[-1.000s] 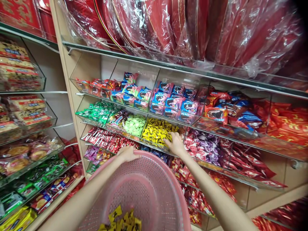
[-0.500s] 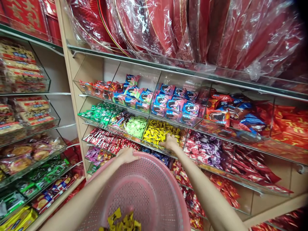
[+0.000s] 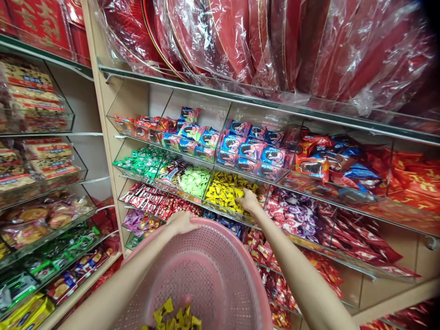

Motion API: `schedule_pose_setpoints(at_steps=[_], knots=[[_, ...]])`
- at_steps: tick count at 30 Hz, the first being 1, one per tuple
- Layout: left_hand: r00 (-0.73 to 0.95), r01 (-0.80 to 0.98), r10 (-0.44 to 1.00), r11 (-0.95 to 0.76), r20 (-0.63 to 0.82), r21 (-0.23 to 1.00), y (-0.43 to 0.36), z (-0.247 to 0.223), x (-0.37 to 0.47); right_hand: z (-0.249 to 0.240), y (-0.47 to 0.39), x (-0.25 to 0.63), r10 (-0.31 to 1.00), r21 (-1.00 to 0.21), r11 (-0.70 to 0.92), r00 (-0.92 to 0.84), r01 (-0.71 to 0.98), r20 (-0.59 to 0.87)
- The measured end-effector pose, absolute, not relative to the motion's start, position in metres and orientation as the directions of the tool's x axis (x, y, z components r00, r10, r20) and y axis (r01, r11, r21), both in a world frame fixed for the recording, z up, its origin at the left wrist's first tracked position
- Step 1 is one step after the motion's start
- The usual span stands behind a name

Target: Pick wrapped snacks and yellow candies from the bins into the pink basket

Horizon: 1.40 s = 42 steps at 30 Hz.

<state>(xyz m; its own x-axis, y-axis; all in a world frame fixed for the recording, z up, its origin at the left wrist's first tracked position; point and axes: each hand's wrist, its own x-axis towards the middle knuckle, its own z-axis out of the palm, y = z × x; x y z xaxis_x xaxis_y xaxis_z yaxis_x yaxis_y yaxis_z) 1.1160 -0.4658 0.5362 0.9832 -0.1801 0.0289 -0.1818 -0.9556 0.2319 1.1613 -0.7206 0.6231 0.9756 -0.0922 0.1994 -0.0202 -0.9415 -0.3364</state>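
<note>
Right hand [image 3: 248, 200] stretched forward, fingers curled into yellow candies [image 3: 225, 189], grasp unclear; left hand [image 3: 181, 222] clamped on pink basket [image 3: 209, 270] rim

Beige wooden shelving [image 3: 103, 137] with clear tilted bins [image 3: 134, 98], plastic-wrapped red trays [image 3: 240, 36] along the top, daylight-bright.
</note>
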Motion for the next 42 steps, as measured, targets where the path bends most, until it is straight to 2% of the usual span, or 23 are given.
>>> schedule_pose_setpoints(at_steps=[11,15,18,23,27,29,35,42], knots=[[0.985,-0.169,-0.169,-0.962,0.017,0.216,-0.467,0.541,1.111,0.633,-0.734,1.169,-0.171,-0.526,-0.849,0.916,0.049,0.362],[0.986,-0.166,-0.167,-0.963,0.012,0.212,-0.466,0.543,1.109,0.640,-0.736,1.167,-0.213,-0.634,-0.767,0.893,0.099,0.397],[0.985,-0.170,-0.171,-0.962,0.011,0.215,-0.464,0.545,1.107,0.644,-0.729,1.155,-0.190,-0.727,-0.669,0.911,0.154,0.367],[0.984,-0.175,-0.180,-0.960,-0.001,0.220,-0.466,0.545,1.108,0.636,-0.700,1.105,0.036,-0.834,-0.509,0.974,0.212,0.226],[0.986,-0.161,-0.167,-0.961,-0.008,0.223,-0.470,0.544,1.110,0.601,-0.665,1.050,0.419,-0.872,-0.363,0.894,0.327,0.161],[0.986,-0.157,-0.164,-0.962,-0.012,0.225,-0.471,0.545,1.109,0.576,-0.647,1.024,0.546,-0.886,-0.313,0.828,0.343,0.128],[0.983,-0.170,-0.180,-0.960,-0.024,0.225,-0.472,0.548,1.107,0.512,-0.608,0.972,0.671,-0.888,-0.374,0.739,0.268,-0.060],[0.984,-0.172,-0.180,-0.962,-0.015,0.212,-0.471,0.549,1.107,0.489,-0.592,0.939,0.728,-0.785,-0.549,0.626,0.288,-0.280]])
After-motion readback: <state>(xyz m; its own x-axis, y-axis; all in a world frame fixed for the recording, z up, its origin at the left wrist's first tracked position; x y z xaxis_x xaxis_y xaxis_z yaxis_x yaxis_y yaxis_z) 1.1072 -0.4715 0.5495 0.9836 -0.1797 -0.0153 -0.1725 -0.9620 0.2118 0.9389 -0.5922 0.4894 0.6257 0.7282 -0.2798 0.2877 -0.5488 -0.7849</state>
